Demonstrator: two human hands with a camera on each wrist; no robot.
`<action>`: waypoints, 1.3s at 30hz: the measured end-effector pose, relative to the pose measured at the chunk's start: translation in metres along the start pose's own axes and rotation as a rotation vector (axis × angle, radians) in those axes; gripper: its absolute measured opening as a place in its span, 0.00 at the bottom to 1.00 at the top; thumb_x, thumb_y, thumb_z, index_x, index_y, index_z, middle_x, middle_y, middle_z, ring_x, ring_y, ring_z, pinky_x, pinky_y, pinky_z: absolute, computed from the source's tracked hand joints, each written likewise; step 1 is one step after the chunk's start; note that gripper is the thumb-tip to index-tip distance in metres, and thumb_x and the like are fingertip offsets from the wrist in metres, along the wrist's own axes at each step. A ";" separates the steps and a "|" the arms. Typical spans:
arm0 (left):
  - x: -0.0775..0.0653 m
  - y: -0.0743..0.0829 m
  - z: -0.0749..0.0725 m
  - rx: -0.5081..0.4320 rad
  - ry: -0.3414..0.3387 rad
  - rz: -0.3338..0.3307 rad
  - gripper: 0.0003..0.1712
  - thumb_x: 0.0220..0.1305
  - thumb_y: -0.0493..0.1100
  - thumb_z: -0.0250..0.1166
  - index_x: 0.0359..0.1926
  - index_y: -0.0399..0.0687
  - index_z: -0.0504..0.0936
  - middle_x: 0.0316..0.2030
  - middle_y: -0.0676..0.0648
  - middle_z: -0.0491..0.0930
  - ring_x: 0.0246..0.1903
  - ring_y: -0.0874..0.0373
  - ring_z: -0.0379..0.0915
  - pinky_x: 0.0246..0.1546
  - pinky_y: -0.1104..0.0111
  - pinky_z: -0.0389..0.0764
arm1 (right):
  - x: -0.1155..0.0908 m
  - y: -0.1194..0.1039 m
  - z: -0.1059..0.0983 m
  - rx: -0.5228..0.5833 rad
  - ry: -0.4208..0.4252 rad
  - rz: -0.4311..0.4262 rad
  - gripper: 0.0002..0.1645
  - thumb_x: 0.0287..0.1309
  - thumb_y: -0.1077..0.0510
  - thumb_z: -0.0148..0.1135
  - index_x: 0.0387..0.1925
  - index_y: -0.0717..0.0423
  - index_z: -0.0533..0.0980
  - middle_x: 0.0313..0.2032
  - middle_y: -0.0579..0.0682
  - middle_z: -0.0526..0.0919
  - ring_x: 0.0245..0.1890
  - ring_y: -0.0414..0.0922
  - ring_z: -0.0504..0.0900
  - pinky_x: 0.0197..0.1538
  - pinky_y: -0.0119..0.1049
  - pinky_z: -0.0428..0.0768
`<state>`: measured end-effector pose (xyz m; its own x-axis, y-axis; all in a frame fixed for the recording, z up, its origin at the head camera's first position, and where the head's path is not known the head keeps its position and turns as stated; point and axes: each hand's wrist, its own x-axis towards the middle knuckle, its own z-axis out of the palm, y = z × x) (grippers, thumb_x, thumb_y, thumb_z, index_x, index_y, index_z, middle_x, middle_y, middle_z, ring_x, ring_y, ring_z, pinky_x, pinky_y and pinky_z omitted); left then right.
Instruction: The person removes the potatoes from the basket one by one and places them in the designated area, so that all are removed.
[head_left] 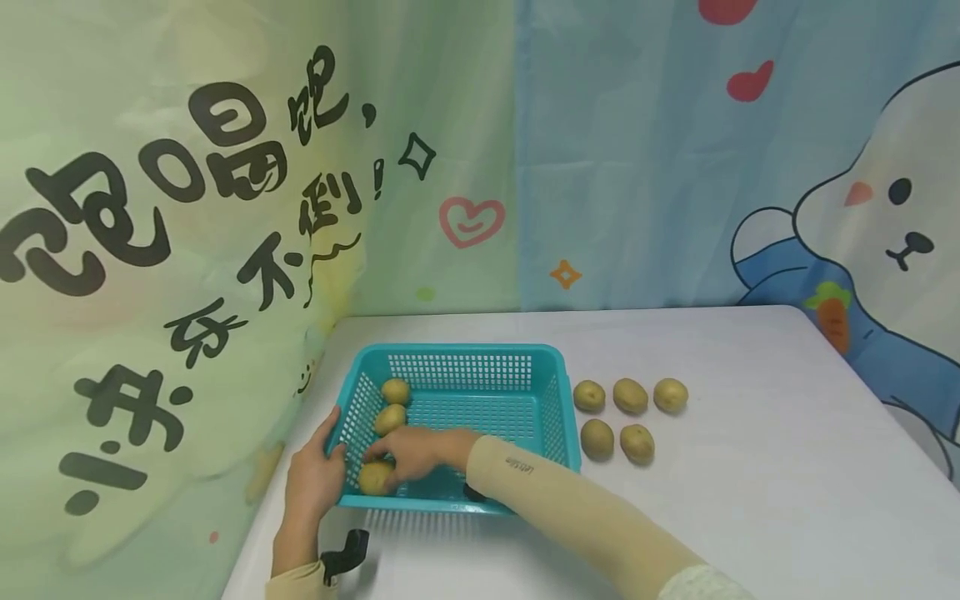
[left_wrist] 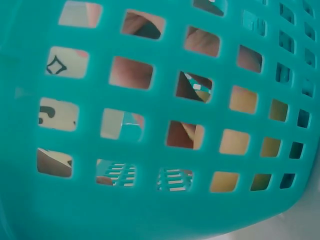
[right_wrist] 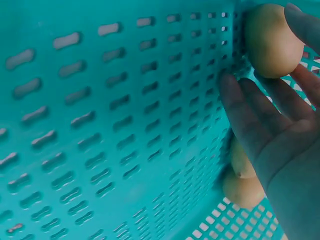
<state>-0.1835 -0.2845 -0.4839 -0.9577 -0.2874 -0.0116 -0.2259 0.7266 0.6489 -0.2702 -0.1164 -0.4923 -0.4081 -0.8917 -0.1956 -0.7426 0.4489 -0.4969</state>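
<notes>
A turquoise plastic basket (head_left: 480,506) with perforated walls stands on the table. My left hand (head_left: 313,479) holds its left side near the front corner, thumb at the rim. Inside the basket, my right hand (head_left: 416,454) grips a potato (head_left: 375,478) in the near left corner. In the right wrist view, thumb and fingers (right_wrist: 300,25) are around that potato (right_wrist: 272,42), which lies against the corner walls. Two more potatoes, one in the middle (head_left: 390,419) and one at the back (head_left: 396,391), line the left wall. Through the wall holes (left_wrist: 242,100), the left wrist view shows skin and yellow potato.
Several potatoes lie on the white table (head_left: 750,467) right of the basket: a back row ending in a potato (head_left: 671,396) at the right, and two in front, one of them a potato (head_left: 637,444). Printed curtains (head_left: 630,167) hang behind and at the left.
</notes>
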 end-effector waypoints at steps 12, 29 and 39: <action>0.000 0.001 0.000 -0.006 0.013 -0.002 0.32 0.71 0.39 0.51 0.74 0.53 0.60 0.61 0.28 0.71 0.42 0.43 0.76 0.35 0.53 0.76 | 0.003 -0.007 0.002 0.028 -0.020 0.039 0.31 0.51 0.56 0.74 0.58 0.47 0.74 0.49 0.42 0.81 0.46 0.35 0.77 0.48 0.27 0.74; 0.001 0.000 0.001 -0.018 0.014 -0.001 0.32 0.71 0.39 0.51 0.74 0.53 0.60 0.61 0.29 0.71 0.44 0.42 0.75 0.38 0.51 0.75 | 0.005 -0.004 0.003 0.092 -0.055 0.002 0.33 0.51 0.62 0.72 0.60 0.46 0.75 0.57 0.43 0.79 0.51 0.34 0.75 0.51 0.26 0.72; 0.003 -0.001 0.001 -0.020 0.014 -0.006 0.32 0.70 0.39 0.52 0.74 0.53 0.61 0.61 0.28 0.71 0.39 0.45 0.75 0.31 0.59 0.73 | 0.001 -0.004 0.001 0.021 -0.041 -0.007 0.28 0.54 0.63 0.69 0.58 0.48 0.75 0.52 0.42 0.80 0.45 0.33 0.74 0.50 0.27 0.72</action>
<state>-0.1860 -0.2854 -0.4848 -0.9538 -0.3005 -0.0051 -0.2279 0.7120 0.6642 -0.2669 -0.1189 -0.4918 -0.3805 -0.8966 -0.2265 -0.7338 0.4418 -0.5160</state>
